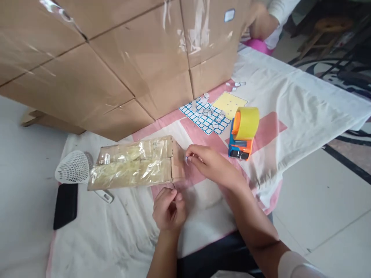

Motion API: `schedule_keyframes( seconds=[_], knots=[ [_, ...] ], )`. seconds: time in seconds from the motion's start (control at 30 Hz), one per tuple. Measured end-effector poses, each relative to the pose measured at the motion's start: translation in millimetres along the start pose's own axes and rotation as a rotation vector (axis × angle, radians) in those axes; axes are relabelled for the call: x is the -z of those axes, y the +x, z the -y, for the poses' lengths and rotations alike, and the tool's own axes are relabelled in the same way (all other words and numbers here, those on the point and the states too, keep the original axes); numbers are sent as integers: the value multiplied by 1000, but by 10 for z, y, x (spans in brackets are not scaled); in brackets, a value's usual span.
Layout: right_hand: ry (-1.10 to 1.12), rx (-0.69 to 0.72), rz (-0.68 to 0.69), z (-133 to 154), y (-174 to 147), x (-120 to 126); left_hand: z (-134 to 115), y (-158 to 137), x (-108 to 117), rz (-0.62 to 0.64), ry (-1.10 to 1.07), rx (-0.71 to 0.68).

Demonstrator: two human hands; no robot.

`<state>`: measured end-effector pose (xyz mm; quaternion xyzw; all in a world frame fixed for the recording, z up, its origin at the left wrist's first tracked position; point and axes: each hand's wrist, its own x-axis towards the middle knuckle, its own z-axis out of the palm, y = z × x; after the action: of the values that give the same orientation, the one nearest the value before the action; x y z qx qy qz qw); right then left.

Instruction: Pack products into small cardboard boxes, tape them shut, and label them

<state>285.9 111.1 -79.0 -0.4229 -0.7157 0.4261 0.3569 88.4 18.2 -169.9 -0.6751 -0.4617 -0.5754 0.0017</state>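
A long cardboard box [133, 162], wrapped in shiny clear tape, lies on the cloth-covered table. At its right end my right hand [213, 164] pinches a small whitish sticker between thumb and fingertips, close to the bare cardboard end. Just below the box's near right corner is my left hand [169, 208], its fingers curled closed; whether anything is in them is hidden. Beyond my right hand lies a sheet of blue-edged white stickers [207, 117], with loose pieces on top. A tape dispenser [243, 133] with a yellow roll stands to the right.
Large taped cartons [139, 58] form a wall along the back. A yellow card [230, 104] adjoins the stickers. On the left are a white slotted skimmer [74, 168], partly behind the box, and a black phone [65, 204]. Another person's hand [261, 23] shows at top right.
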Motion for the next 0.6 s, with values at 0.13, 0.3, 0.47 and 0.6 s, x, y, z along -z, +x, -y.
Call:
schedule_keyframes(
  seconds=[0.13, 0.3, 0.47, 0.6],
  knots=[
    [38, -24, 10, 6, -34, -16, -37, 24, -32, 81, 61, -60],
    [174, 28, 83, 32, -62, 27, -53, 54, -6, 143, 159, -75],
    [158, 39, 130, 27, -98, 33, -82, 81, -3, 154, 238, -80],
    [114, 96, 193, 36, -134, 20, -121, 71, 41, 172, 325, 48]
  ],
)
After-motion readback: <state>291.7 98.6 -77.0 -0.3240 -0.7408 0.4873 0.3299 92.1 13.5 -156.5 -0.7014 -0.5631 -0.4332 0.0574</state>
